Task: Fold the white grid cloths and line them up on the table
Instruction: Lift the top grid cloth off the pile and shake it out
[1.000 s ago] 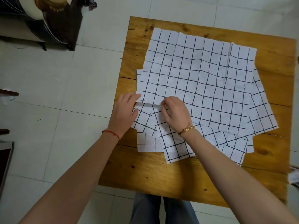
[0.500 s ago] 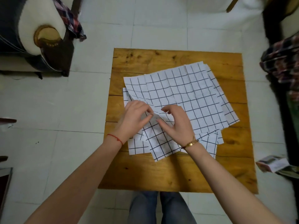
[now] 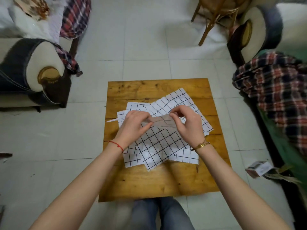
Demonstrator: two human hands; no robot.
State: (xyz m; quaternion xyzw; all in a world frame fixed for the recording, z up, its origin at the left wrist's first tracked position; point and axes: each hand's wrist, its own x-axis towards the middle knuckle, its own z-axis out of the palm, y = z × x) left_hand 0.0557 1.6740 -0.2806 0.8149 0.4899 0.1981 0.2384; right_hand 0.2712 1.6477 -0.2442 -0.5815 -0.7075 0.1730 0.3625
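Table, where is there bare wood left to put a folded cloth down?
The square wooden table is bare along the near strip, below the pile of white grid cloths, and along the far edge. Thin strips run down both sides. The middle is crowded: cloths overlap there, under the left hand and right hand.

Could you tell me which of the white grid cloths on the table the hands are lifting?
The top cloth, pinched at its far edge by the left hand and right hand; the others lie flat beneath.
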